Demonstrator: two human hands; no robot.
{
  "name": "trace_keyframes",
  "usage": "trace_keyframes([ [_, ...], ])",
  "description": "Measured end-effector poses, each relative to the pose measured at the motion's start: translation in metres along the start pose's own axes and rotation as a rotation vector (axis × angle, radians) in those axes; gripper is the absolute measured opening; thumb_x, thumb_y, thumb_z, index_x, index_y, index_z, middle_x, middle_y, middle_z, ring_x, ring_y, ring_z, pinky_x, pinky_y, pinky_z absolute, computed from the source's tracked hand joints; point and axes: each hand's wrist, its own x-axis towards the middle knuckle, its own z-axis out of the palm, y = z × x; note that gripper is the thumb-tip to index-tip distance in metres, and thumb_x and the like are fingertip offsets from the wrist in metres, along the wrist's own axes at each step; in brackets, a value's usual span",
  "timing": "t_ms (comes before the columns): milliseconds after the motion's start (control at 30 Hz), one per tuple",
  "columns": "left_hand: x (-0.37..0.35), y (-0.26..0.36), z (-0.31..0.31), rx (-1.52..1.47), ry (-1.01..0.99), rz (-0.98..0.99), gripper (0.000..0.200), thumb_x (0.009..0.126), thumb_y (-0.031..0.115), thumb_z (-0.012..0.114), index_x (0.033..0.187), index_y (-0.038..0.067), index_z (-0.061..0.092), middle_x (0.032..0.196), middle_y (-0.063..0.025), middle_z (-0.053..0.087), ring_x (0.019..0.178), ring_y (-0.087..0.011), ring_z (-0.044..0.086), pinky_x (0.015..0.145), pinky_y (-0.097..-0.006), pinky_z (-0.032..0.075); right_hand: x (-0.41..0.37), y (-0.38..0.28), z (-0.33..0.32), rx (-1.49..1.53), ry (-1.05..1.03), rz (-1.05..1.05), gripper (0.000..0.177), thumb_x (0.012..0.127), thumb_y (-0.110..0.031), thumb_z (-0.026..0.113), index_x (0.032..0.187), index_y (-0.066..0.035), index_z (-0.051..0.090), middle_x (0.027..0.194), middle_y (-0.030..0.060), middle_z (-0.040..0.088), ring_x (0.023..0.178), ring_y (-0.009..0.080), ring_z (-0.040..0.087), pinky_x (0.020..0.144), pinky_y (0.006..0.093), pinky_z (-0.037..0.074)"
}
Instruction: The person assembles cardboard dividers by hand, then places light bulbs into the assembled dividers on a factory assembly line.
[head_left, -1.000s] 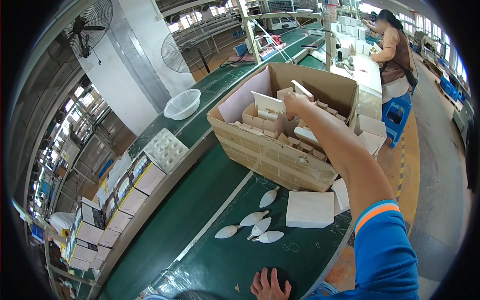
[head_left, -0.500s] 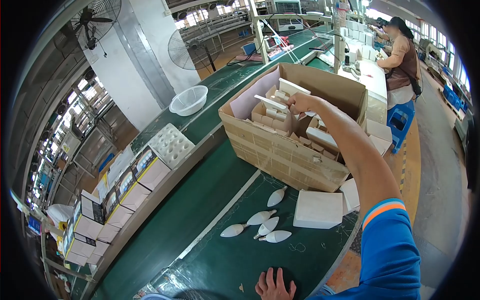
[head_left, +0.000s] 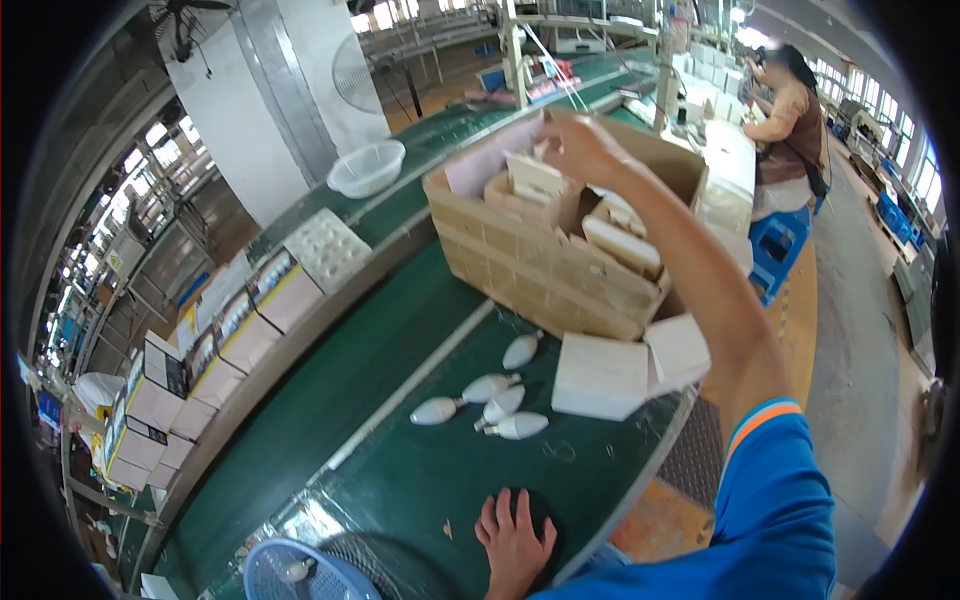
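Observation:
My right hand [head_left: 578,148] is above the far left part of a large brown cardboard box [head_left: 540,275], its fingers curled together. Whatever they grip is blurred and partly hidden; a white carton flap [head_left: 537,177] rises just below them. Inside the box stand smaller cartons with white flaps. My left hand [head_left: 515,535] lies on the green work surface [head_left: 400,500], fingers spread, holding nothing. Beyond it lie several white candle-shaped bulbs, among them one bulb [head_left: 522,350] nearer the box and another bulb [head_left: 436,410] at the left. A closed white carton [head_left: 600,375] sits right of them.
At the bottom left is a blue plastic basket [head_left: 258,572] with a bulb inside. Across the belt stand a row of printed boxes [head_left: 245,340], a dimpled white tray [head_left: 328,250] and a white plastic basket [head_left: 367,170]. Another person [head_left: 795,115] sits on a blue stool [head_left: 780,250].
My right hand has risen and moved toward the box's far left side. The view has shifted, bringing the blue basket into sight. My left hand stays flat on the surface.

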Motion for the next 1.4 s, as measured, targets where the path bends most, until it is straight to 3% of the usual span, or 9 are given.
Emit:
trace_keyframes([
  [167,-0.004,-0.002,0.002,-0.001,0.000,-0.009,0.059,0.078,0.032,0.065,0.129,0.006,0.049,0.135,-0.0179,0.040,0.124,-0.0415,0.036,0.099,-0.0556,0.029,-0.140,-0.076,-0.035,0.220,-0.398,-0.105,0.033,0.081,-0.025,0.067,0.106,-0.004,0.067,0.088,0.0123,0.068,0.079,0.0219,0.064,0.074,0.0330,0.051],
  [267,-0.005,-0.002,0.007,-0.015,0.024,0.010,0.058,0.080,0.031,0.065,0.130,0.006,0.048,0.136,-0.0183,0.039,0.125,-0.0417,0.036,0.099,-0.0555,0.029,-0.190,-0.070,-0.009,-0.042,-0.550,-0.246,0.047,0.076,-0.029,0.073,0.111,0.000,0.064,0.092,0.0144,0.067,0.086,0.0265,0.065,0.079,0.0377,0.051],
  [333,-0.005,-0.003,0.006,-0.023,0.069,0.037,0.055,0.083,0.030,0.062,0.130,0.005,0.048,0.135,-0.0186,0.041,0.124,-0.0404,0.036,0.098,-0.0552,0.030,-0.203,-0.069,0.006,-0.294,-0.689,0.010,0.069,0.067,-0.035,0.080,0.122,0.001,0.057,0.098,0.0172,0.065,0.095,0.0326,0.062,0.084,0.0418,0.050],
  [467,-0.008,-0.010,0.009,-0.130,0.154,0.070,0.060,0.081,0.021,0.065,0.134,0.005,0.043,0.130,-0.0171,0.045,0.123,-0.0385,0.039,0.099,-0.0540,0.030,-0.214,-0.070,0.017,-0.363,-0.683,-0.087,0.100,0.055,-0.037,0.085,0.138,-0.003,0.041,0.102,0.0203,0.063,0.104,0.0362,0.055,0.091,0.0415,0.047],
  [667,-0.026,-0.021,0.003,-0.336,0.273,0.089,0.065,0.075,0.007,0.066,0.136,0.005,0.041,0.126,-0.0156,0.048,0.118,-0.0368,0.042,0.099,-0.0501,0.031,-0.215,-0.060,0.036,-0.446,-0.605,-0.101,0.106,0.053,-0.031,0.084,0.141,-0.001,0.035,0.114,0.0222,0.056,0.109,0.0356,0.053,0.093,0.0413,0.047],
  [967,-0.099,-0.047,-0.036,-0.495,0.197,-0.016,0.068,0.077,0.009,0.067,0.138,0.003,0.038,0.129,-0.0184,0.048,0.116,-0.0374,0.046,0.098,-0.0451,0.036,-0.250,-0.112,-0.017,-0.284,-0.428,-0.128,0.090,0.048,-0.019,0.079,0.130,-0.002,0.047,0.117,0.0157,0.048,0.114,0.0351,0.049,0.097,0.0401,0.042],
  [1100,-0.122,-0.048,-0.058,-0.528,0.313,0.014,0.087,0.071,0.015,0.077,0.141,-0.001,0.028,0.138,-0.0226,0.039,0.126,-0.0386,0.039,0.105,-0.0464,0.031,-0.288,-0.183,-0.028,-0.097,-0.458,-0.614,0.074,0.054,-0.002,0.073,0.125,-0.006,0.052,0.116,0.0136,0.050,0.109,0.0340,0.050,0.091,0.0394,0.045],
  [1300,-0.157,-0.056,-0.067,-0.350,0.370,0.014,0.109,0.062,0.021,0.085,0.144,-0.002,0.017,0.142,-0.0257,0.030,0.131,-0.0424,0.031,0.109,-0.0499,0.025,-0.320,-0.254,0.059,0.145,-0.309,-1.228,0.040,0.082,-0.013,0.054,0.121,-0.024,0.057,0.113,0.0067,0.052,0.096,0.0220,0.052,0.073,0.0315,0.048],
  [1400,-0.179,-0.046,-0.048,-0.241,0.392,-0.171,0.105,0.063,0.021,0.084,0.143,-0.003,0.020,0.138,-0.0266,0.032,0.125,-0.0421,0.036,0.102,-0.0513,0.028,-0.321,-0.278,0.074,0.176,-0.304,-1.166,0.042,0.084,-0.015,0.053,0.122,-0.030,0.056,0.112,0.0064,0.052,0.092,0.0228,0.053,0.071,0.0315,0.048],
])
